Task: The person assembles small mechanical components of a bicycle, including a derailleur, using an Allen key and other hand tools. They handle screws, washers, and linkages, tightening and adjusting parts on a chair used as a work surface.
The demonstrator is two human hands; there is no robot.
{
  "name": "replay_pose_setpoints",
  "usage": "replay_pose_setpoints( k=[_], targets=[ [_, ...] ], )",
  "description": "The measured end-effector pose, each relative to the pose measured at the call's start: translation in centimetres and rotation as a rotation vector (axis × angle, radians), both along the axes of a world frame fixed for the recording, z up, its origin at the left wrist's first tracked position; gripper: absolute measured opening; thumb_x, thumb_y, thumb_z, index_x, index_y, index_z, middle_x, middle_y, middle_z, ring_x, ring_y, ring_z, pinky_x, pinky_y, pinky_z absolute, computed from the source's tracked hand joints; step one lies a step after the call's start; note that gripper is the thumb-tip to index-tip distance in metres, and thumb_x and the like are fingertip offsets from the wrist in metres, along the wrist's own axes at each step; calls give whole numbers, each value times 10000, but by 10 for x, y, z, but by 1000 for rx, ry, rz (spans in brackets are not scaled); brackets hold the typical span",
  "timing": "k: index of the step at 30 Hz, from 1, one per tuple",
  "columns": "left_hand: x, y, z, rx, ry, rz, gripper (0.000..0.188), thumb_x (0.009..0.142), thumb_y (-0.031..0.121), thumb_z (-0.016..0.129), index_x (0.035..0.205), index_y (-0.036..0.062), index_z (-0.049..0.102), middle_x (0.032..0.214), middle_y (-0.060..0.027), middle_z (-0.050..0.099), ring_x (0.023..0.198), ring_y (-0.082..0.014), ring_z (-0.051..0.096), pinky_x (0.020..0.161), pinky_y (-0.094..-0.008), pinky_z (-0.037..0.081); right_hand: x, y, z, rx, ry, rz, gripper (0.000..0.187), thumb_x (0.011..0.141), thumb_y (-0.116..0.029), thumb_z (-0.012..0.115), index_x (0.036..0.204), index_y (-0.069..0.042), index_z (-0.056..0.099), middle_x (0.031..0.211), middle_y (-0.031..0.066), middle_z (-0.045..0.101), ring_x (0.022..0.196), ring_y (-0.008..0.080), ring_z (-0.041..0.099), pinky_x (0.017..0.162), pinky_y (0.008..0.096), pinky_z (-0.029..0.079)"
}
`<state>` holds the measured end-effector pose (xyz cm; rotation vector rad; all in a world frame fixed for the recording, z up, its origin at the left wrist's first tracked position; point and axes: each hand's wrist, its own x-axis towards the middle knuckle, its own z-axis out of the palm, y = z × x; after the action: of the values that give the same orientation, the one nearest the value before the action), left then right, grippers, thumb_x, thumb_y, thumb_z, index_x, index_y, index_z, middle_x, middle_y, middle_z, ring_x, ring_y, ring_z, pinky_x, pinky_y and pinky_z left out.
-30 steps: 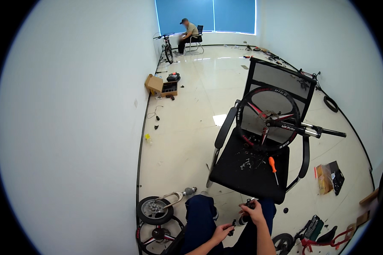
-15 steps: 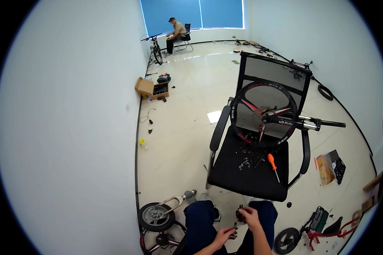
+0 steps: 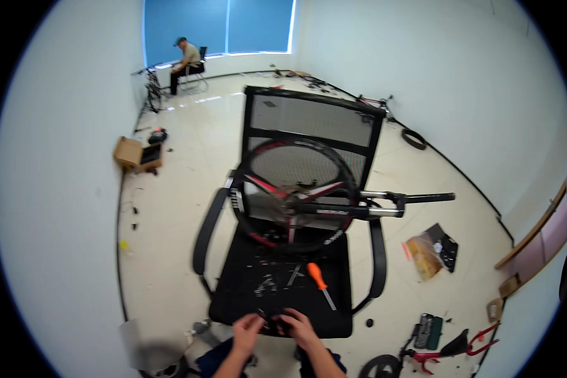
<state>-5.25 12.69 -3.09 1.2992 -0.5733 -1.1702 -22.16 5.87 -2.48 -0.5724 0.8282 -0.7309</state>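
Both my hands are at the front edge of a black office chair's seat (image 3: 236, 301). The fingers of my left hand (image 3: 248, 329) are bent around a small part, mostly hidden and smeared by motion. Beside it, my right hand (image 3: 298, 327) pinches a small dark part (image 3: 272, 320); its kind is unclear. On the seat lie loose screws and small metal bits (image 3: 266, 287). An orange-handled screwdriver (image 3: 317, 276) is right of them. Behind, a bicycle wheel (image 3: 291, 203) with red and black spokes leans on the mesh backrest, its black fork (image 3: 340, 210) pointing right.
A tool case (image 3: 448, 251) and bagged yellow packet (image 3: 423, 258) lie on the floor at right. Nearer is a red bike frame (image 3: 479, 348) with a small wheel (image 3: 379, 366). An open carton (image 3: 130, 152) stands by the left wall. Another person (image 3: 188, 57) sits far back beside a bicycle (image 3: 153, 88).
My hands have risen from between my knees to the chair's front edge, and come closer together. The view has swung right, so the chair appears further left and nearer.
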Motion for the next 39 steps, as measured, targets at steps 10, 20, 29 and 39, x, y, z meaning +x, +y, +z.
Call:
replay_pose_setpoints(
  k=[10, 20, 29, 39],
  targets=[
    [-21, -131, 1, -97, 35, -95, 229, 935, 32, 668, 1133, -82, 650, 949, -87, 716, 824, -130, 684, 760, -251, 557, 12, -107, 0, -67, -124, -242, 395, 856, -22, 571, 1247, 21, 537, 1031, 130, 641, 839, 214, 635, 732, 349, 534],
    [-14, -145, -9, -99, -26, -169, 233, 925, 47, 691, 1135, -52, 669, 936, -78, 716, 811, -111, 686, 710, -238, 569, 17, -110, 16, -205, 395, -221, 507, 852, -214, 774, 1278, -30, 568, 1182, 49, 611, 975, 145, 616, 767, 273, 496],
    [6, -149, -8, -110, -124, -124, 284, 926, 116, 714, 1136, -70, 674, 863, -54, 702, 739, -86, 654, 617, -243, 541, 30, -110, 28, -206, 252, -265, 413, 815, -38, 774, 1193, 21, 619, 990, 54, 660, 834, 110, 634, 692, 220, 488],
    [12, -142, 16, -45, -80, -96, 314, 894, 75, 740, 1150, -94, 671, 911, -115, 733, 794, -109, 687, 690, -226, 559, 30, -107, 32, -392, 269, -218, 312, 838, -18, 744, 1140, 10, 672, 977, 23, 662, 826, 76, 589, 788, 228, 474]
  ],
)
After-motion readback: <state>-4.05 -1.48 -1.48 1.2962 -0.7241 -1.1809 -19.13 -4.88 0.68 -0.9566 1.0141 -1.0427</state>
